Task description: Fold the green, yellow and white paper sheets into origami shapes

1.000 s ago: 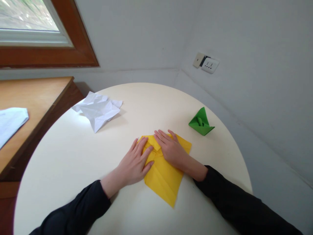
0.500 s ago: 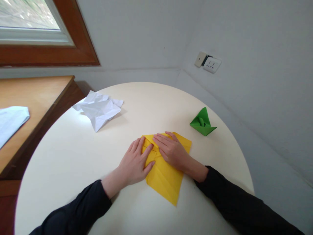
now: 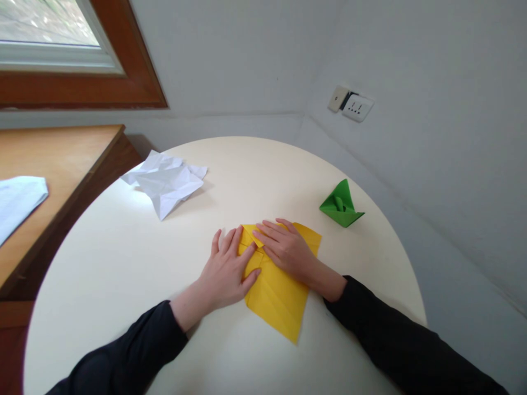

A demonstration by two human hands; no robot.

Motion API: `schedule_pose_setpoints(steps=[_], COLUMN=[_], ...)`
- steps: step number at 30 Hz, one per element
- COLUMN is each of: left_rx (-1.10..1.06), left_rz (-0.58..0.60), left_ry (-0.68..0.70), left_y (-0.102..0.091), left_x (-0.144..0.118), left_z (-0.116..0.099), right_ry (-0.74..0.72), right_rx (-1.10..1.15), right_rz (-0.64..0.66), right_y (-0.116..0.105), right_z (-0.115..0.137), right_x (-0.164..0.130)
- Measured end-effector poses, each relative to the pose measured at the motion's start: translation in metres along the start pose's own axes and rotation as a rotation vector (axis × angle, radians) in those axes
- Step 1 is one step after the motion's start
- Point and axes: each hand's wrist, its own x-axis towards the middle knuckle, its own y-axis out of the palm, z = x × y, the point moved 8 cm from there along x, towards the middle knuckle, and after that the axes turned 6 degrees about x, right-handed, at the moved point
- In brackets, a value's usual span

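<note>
A sheet of yellow paper [image 3: 280, 296], partly folded, lies on the round white table [image 3: 123, 263] in front of me. Across its left edge rests my left hand [image 3: 226, 274], fingers spread, with the index finger and thumb on the paper. My right hand [image 3: 290, 255] lies flat over the upper part, its fingertips on a folded flap [image 3: 252, 235] near the top edge. Both hands are open. The paper beneath my palms and fingers is hidden.
A green folded paper boat [image 3: 342, 206] stands at the table's right. Crumpled, creased white paper [image 3: 167, 184] lies at the back left. Beyond the left edge is a wooden desk [image 3: 82, 145] bearing a pale folded item [image 3: 20, 200]. Walls meet behind the table.
My right hand has slid slightly left along the flap. The fingers of my left hand have spread a little wider, the little finger lifting outward.
</note>
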Motion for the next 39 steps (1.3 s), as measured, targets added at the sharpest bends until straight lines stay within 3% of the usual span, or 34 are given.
schedule_pose_setpoints(steps=[12,29,39], left_rx=[0.016,-0.029,-0.042], left_rz=[-0.013,-0.024,-0.038], left_ry=[0.008,0.065,0.051], left_y=[0.003,0.005,0.008], left_x=[0.000,0.001,0.000], left_z=[0.000,-0.001,0.001], right_ry=[-0.025,0.047,0.067], right_rx=[0.078,0.160,0.106], right_rz=[0.142,0.329,0.353], right_y=[0.013,0.015,0.020], right_z=[-0.010,-0.015,-0.012], right_x=[-0.001,-0.005,-0.006])
